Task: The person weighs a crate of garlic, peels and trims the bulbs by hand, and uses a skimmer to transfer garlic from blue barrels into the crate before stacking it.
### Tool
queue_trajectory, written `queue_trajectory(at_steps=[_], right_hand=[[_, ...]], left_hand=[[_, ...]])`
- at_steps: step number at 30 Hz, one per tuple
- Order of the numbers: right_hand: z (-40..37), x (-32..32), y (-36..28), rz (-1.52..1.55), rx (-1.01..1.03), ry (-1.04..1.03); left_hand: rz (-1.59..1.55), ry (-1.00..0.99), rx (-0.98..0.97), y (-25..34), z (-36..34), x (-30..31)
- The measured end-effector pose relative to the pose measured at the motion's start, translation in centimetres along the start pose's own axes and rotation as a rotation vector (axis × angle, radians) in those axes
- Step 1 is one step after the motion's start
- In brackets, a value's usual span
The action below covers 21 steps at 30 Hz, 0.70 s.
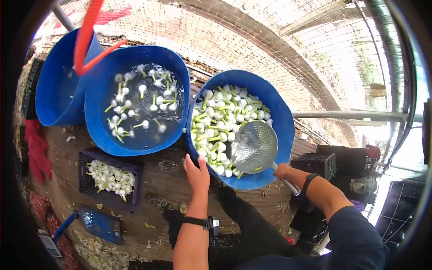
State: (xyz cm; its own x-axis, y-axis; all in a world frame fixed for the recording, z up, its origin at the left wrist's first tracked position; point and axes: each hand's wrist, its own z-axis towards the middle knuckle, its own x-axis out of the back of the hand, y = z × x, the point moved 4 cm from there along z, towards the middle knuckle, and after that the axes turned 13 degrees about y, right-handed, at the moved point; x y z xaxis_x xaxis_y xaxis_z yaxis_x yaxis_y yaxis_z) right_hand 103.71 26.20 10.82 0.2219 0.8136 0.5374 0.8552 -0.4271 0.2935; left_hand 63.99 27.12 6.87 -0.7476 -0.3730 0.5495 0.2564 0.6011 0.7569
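My right hand (282, 171) is closed around the handle of a large perforated metal skimmer (256, 146). The skimmer's round bowl lies over white bulbs with short green stems (219, 110), which fill much of the right blue tub (282, 119). At this tub's near left rim is my left hand (196, 174), thumb and fingers apart, fingertips right at the edge. Left of it, a middle blue tub (96, 130) holds water with more such bulbs (143, 91) floating in it.
A third blue tub (51, 96) stands far left, below an orange hose (83, 49). A dark crate (135, 189) of bulbs sits on the wooden floor beside a blue shovel (101, 224). Black crates (315, 163) stand at right; wire mesh (252, 40) runs behind the tubs.
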Motion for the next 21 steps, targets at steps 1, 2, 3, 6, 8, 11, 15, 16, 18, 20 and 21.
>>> queue_trajectory(at_steps=[1,2,3,6,8,11,15,16,18,20,21], right_hand=[[1.4,-0.9,-0.8,0.068,0.020,-0.035],[3.1,-2.6,-1.0,0.132,0.038,-0.074],[4.6,-4.5,-1.4,0.248,0.027,-0.102],[7.7,-7.9,-5.1,0.436,0.090,-0.035],[9.2,-7.5,-9.3,0.444,0.163,-0.059],[11.7,-10.2,-14.5,0.752,0.229,-0.165],[13.4,-10.4,-19.8,0.982,0.250,-0.234],[13.4,-9.9,-20.3,0.982,0.268,-0.266],[12.9,-8.6,-20.0,1.024,0.227,-0.282],[12.8,-7.9,-18.8,1.008,0.280,-0.336],[12.5,-7.8,-17.8,0.984,0.280,-0.347]], left_hand=[[-0.013,0.016,0.022,-0.2,0.7,-1.9],[-0.004,0.015,0.035,-0.1,1.2,-3.7],[-0.015,0.100,0.041,0.0,1.5,-5.1],[-0.004,0.300,0.049,-0.6,1.4,-8.2],[0.024,0.419,0.037,0.1,1.3,-8.7],[0.031,0.446,0.049,1.2,1.5,-8.9],[0.061,0.458,0.052,0.7,1.4,-9.3],[0.073,0.472,0.054,0.7,1.6,-9.1],[0.068,0.448,0.077,0.9,1.6,-9.1],[0.070,0.457,0.076,0.7,1.7,-9.2],[0.079,0.457,0.073,0.6,1.6,-9.3]])
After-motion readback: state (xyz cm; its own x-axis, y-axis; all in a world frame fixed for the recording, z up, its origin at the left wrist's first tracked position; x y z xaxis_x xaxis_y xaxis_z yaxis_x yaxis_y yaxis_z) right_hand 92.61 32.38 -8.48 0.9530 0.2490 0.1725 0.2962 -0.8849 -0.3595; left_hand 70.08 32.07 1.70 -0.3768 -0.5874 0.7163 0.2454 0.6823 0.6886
